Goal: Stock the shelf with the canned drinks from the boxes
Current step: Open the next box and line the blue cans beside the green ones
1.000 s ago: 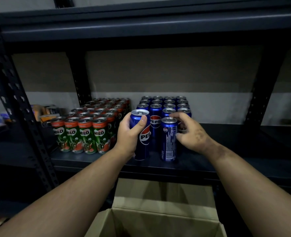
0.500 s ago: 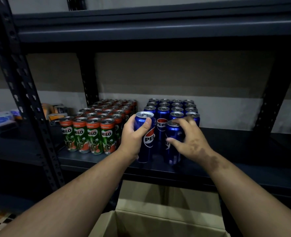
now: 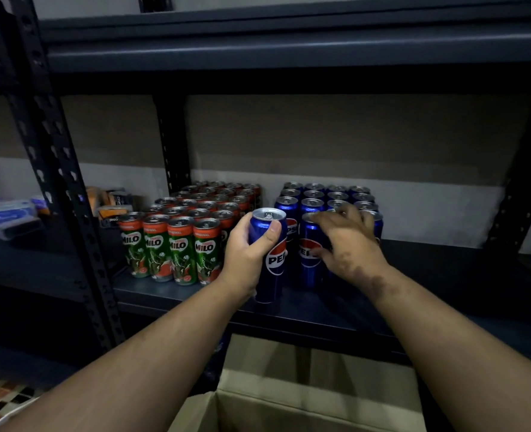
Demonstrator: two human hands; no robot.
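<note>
My left hand [image 3: 248, 254] is wrapped around a blue Pepsi can [image 3: 272, 266] that stands upright near the front edge of the dark shelf [image 3: 429, 294]. My right hand [image 3: 349, 244] grips a second Pepsi can [image 3: 310, 260] just to its right, fingers over the top and side. Behind them stands a block of several blue Pepsi cans [image 3: 326, 198]. Left of it stands a block of several green and orange Milo cans [image 3: 177, 244]. An open cardboard box [image 3: 304, 397] sits below the shelf, its inside hidden.
A black perforated upright [image 3: 61, 169] rises at the left, another upright [image 3: 513, 207] at the right. Small boxes and packets [image 3: 8, 216] lie on the neighbouring shelf to the left. Bare shelf surface stretches to the right of the Pepsi cans. An upper shelf [image 3: 289, 48] runs overhead.
The right hand has turned its can so the logo faces forward and pushed it back against the Pepsi block. The left hand still holds its can in place. The view shifted slightly left.
</note>
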